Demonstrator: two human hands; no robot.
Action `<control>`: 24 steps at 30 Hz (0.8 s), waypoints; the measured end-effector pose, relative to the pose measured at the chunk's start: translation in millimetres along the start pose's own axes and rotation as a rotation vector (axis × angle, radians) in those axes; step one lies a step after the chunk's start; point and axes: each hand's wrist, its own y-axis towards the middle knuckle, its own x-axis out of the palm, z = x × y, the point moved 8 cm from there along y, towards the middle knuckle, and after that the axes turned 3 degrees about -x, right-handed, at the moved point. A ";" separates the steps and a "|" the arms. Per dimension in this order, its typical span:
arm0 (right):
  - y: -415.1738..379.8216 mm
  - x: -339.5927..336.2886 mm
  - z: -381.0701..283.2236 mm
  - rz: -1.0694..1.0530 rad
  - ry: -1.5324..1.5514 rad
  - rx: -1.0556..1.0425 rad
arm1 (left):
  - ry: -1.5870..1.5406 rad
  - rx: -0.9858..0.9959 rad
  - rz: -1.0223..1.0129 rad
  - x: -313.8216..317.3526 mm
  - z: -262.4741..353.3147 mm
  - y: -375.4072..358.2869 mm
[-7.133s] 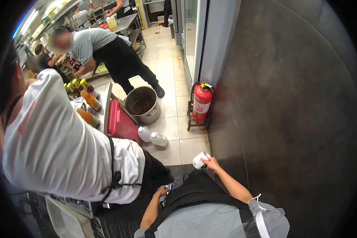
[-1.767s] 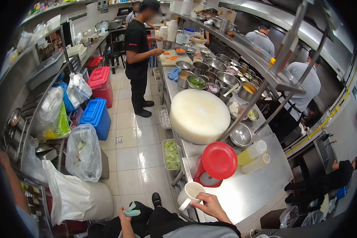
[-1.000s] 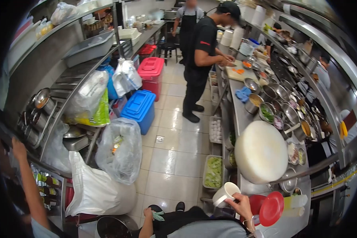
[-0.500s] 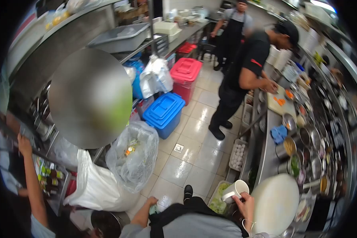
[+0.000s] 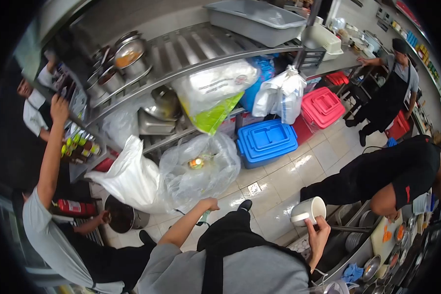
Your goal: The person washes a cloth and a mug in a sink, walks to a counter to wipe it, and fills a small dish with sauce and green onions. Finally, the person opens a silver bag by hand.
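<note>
Low on the right of the head view, my right hand (image 5: 318, 236) is closed round the side of a white mug (image 5: 306, 211). The mug is tilted and its mouth points up and away. In front of my body, my left hand (image 5: 209, 204) is closed, with a small pale-green thing (image 5: 204, 217) showing below it; I cannot make out its kind. The nearest thing beyond that hand is a clear plastic bin bag (image 5: 181, 169) with scraps in it.
A blue lidded bin (image 5: 268, 142) and a red lidded bin (image 5: 323, 105) stand under a steel shelf (image 5: 181, 54). One person leans over a cutting board (image 5: 381, 237) at right; another stands at left beside a large pot (image 5: 120, 215). A white sack (image 5: 132, 171) slumps nearby.
My view has swung left, bringing the steel shelf and the person at left into fuller sight. The mug has stayed in my right hand. The person at the counter now bends lower.
</note>
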 end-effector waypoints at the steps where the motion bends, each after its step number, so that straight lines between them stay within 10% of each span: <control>1: 21.3 -1.3 -2.5 -0.003 0.001 -0.010 | -0.022 0.021 0.016 -27.8 15.3 1.0; 13: 177.8 -60.4 94.1 0.135 -0.030 0.180 | 0.168 0.498 0.153 -261.5 280.6 141.3; 24: 296.3 -112.2 209.2 0.216 -0.023 0.297 | 0.068 0.468 0.385 -435.2 405.4 179.0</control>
